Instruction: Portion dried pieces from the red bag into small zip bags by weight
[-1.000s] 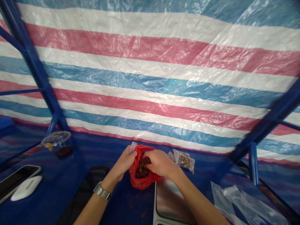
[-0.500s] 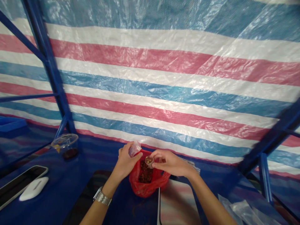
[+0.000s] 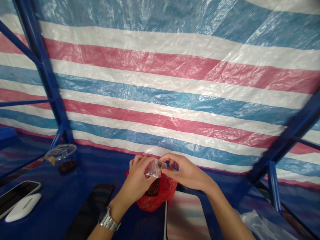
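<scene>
My left hand [image 3: 135,178], with a metal watch on its wrist, is closed on a small clear plastic bag [image 3: 152,169]. Pinched in the fingers of my right hand [image 3: 188,171] is a small cup [image 3: 163,165] with brownish bits in it. The cup is tipped toward the bag's mouth, and the two appear to touch. Below both hands stands an open red plastic bag [image 3: 160,200] that holds a heap of dark reddish-brown pieces [image 3: 152,191]. My left hand hides part of this heap.
A clear bowl [image 3: 61,156] with dark contents, a phone [image 3: 20,195] and a white case [image 3: 23,207] lie left. A dark slab [image 3: 92,210] and a shiny flat device [image 3: 186,216] flank the red bag. Clear bags [image 3: 262,223] lie right. Blue bars [image 3: 46,76] edge the striped sheet.
The cup and the small clear bag have come together above the red bag. The cup has tipped toward the bag, and my left hand has shifted right.
</scene>
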### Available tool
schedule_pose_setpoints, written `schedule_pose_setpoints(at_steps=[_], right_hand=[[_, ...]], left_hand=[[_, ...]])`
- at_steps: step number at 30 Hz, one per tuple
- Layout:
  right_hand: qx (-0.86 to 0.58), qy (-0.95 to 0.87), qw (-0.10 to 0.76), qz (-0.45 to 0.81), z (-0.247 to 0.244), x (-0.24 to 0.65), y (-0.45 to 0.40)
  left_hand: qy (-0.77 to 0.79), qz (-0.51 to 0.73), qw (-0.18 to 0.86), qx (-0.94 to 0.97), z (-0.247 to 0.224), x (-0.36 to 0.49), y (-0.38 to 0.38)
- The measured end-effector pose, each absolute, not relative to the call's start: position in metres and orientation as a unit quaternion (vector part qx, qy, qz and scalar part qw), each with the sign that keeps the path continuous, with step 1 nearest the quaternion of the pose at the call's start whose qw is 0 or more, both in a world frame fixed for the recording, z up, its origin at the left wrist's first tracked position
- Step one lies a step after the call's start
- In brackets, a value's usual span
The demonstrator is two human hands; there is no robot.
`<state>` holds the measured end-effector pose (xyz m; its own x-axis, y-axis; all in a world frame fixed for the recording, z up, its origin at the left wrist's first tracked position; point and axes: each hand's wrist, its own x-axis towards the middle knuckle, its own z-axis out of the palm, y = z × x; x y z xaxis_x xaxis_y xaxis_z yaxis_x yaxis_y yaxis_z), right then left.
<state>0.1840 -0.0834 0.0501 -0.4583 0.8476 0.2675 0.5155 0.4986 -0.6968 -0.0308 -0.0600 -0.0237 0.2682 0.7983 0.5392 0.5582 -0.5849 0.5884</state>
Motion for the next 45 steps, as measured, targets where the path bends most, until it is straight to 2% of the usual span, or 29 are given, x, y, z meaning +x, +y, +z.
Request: schedule_pose_setpoints(at_steps=[8, 18, 24, 32, 37, 45], right_hand=[[-0.412, -0.849, 0.309, 0.121, 0.054, 0.172, -0.088], [-0.364, -0.889, 0.277, 0.018, 0.052, 0.159, -0.092], [-0.366, -0.875, 0.314, 0.039, 0.055, 0.163, -0.091], [-0.392, -0.862, 0.302, 0.109, 0.055, 0.164, -0.091], [-0.361, -0.865, 0.319, 0.140, 0.056, 0.164, -0.093], [-0.342, -0.872, 0.337, 0.098, 0.057, 0.166, -0.091]], left_hand=[[0.436, 0.394, 0.131, 0.798, -0.018, -0.028, -0.065], [0.437, 0.427, 0.138, 0.780, -0.032, -0.027, -0.061], [0.420, 0.451, 0.222, 0.756, -0.034, -0.026, -0.055], [0.374, 0.449, 0.380, 0.717, -0.024, -0.022, -0.058], [0.368, 0.453, 0.384, 0.715, -0.020, -0.021, -0.062], [0.377, 0.442, 0.382, 0.719, -0.015, -0.029, -0.060]])
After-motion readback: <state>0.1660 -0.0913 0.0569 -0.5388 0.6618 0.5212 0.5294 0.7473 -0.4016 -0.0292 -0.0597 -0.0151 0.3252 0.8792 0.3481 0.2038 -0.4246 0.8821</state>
